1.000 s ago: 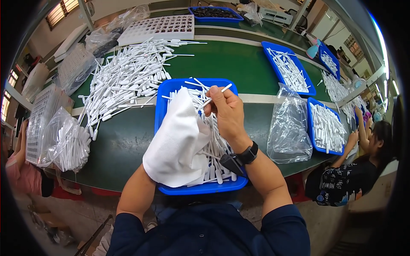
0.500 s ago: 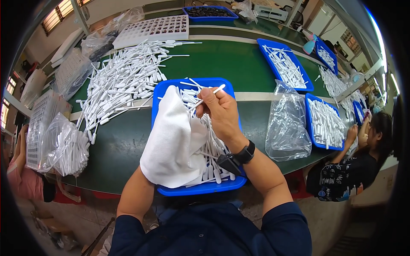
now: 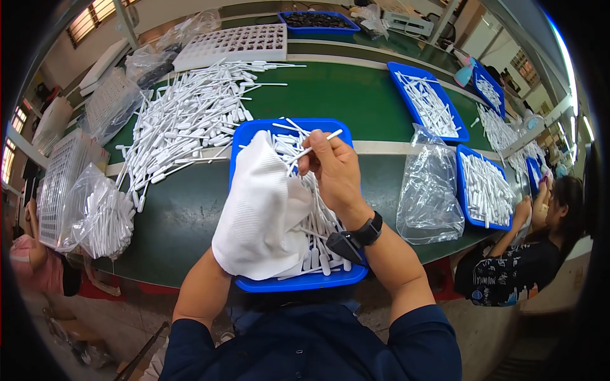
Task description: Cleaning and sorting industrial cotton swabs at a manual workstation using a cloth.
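A white ribbed cloth [image 3: 257, 209] drapes over my left hand, whose fingers are hidden; only the forearm [image 3: 202, 286] shows below it. My right hand [image 3: 337, 171] is closed, pinching a slim white plastic stick [image 3: 333, 135] between thumb and fingers. The stick slants up to the right, its lower end against the cloth's upper edge. Both hands are above a blue tray [image 3: 352, 277] on the bench. Many similar white sticks with thicker ends [image 3: 323, 251] lie in this tray, partly covered by the cloth.
A loose heap of white sticks [image 3: 184, 120] spreads at the left. Clear bags [image 3: 429, 197] lie on both sides, the left one [image 3: 108, 222] full of sticks. More blue trays [image 3: 427, 101] stand at the right, near a co-worker [image 3: 518, 260]. A white foam rack [image 3: 232, 46] sits behind.
The whole view has shifted slightly. My right hand still pinches the stick, in almost the same place above the tray. The cloth has barely moved.
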Motion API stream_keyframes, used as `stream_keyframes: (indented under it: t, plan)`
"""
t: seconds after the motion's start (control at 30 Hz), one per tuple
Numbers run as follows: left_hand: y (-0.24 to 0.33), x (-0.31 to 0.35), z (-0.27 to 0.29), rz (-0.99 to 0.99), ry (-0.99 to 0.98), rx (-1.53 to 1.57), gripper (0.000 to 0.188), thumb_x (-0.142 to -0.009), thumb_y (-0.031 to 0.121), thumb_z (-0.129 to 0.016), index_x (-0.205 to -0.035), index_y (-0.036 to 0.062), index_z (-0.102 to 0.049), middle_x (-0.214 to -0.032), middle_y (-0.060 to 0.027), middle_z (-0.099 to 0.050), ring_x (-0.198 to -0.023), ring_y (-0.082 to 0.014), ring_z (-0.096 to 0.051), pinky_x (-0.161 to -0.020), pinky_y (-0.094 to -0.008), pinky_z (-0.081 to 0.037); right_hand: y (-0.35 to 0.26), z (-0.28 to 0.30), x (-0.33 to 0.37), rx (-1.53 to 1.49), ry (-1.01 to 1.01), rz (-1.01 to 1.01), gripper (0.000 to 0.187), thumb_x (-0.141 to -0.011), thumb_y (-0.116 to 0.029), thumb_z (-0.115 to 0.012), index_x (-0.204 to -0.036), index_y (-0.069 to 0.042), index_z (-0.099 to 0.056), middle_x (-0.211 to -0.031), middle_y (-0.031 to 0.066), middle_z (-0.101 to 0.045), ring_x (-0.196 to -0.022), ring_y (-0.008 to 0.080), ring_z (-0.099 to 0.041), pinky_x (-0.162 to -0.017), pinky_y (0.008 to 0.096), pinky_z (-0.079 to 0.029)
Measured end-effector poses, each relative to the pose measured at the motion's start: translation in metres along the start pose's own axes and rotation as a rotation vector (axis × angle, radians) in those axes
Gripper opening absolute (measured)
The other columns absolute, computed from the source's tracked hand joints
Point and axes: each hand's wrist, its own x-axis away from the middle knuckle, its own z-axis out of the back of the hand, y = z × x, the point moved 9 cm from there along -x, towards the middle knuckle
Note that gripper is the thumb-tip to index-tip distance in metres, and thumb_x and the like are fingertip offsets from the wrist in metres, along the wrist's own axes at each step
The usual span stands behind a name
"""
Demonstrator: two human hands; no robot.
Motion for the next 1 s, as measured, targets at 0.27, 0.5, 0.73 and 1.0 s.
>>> stream_keyframes:
  t: [0.27, 0.5, 0.73, 1.0]
  plan:
    - [0.023, -0.014, 0.001, -0.129, -0.074, -0.17, 0.027, -0.061, 0.013, -0.07, -0.085, 0.002, -0.062, -0.091, -0.0172, -0.056, -0.086, -0.0386, -0.056, -0.075, -0.0409, -0.047, 0.003, 0.002, -0.001, -0.034, 0.001, -0.066, 0.039, -0.106, -0.038, -0.054, -0.083, -0.006, -0.059, -0.069, 0.0051, -0.062, -0.058, 0.0101, -0.056, -0.056, 0.0229, -0.045]
    - [0.06, 0.008, -0.017, -0.568, -0.321, -0.721, 0.024, -0.068, 0.008, -0.065, -0.091, -0.0001, -0.062, -0.092, -0.0183, -0.059, -0.088, -0.0411, -0.058, -0.074, -0.0405, -0.049, 0.001, 0.013, -0.008, 0.256, 0.009, -0.025, 0.041, -0.106, -0.039, -0.053, -0.079, -0.008, -0.059, -0.068, 0.0015, -0.061, -0.055, 0.0065, -0.054, -0.051, 0.0216, -0.041]
    - [0.017, 0.01, 0.003, -0.439, -0.106, -0.187, 0.038, -0.059, 0.023, -0.072, -0.089, 0.0006, -0.062, -0.097, -0.018, -0.056, -0.09, -0.0384, -0.056, -0.077, -0.0406, -0.048, -0.008, 0.007, -0.042, 1.288, -0.228, -0.14, 0.043, -0.103, -0.037, -0.057, -0.081, 0.0, -0.064, -0.071, 0.0097, -0.066, -0.06, 0.0197, -0.062, -0.056, 0.0323, -0.047]
    - [0.05, 0.016, 0.02, -0.648, -0.1, -0.251, 0.027, -0.064, 0.013, -0.067, -0.086, -0.0011, -0.061, -0.084, -0.0176, -0.056, -0.083, -0.0364, -0.059, -0.071, -0.0396, -0.049, 0.03, -0.102, -0.179, 1.528, -0.665, 0.408, 0.023, -0.093, -0.019, -0.059, -0.102, -0.002, -0.071, -0.098, 0.0214, -0.071, -0.092, 0.0403, -0.068, -0.08, 0.0454, -0.053]
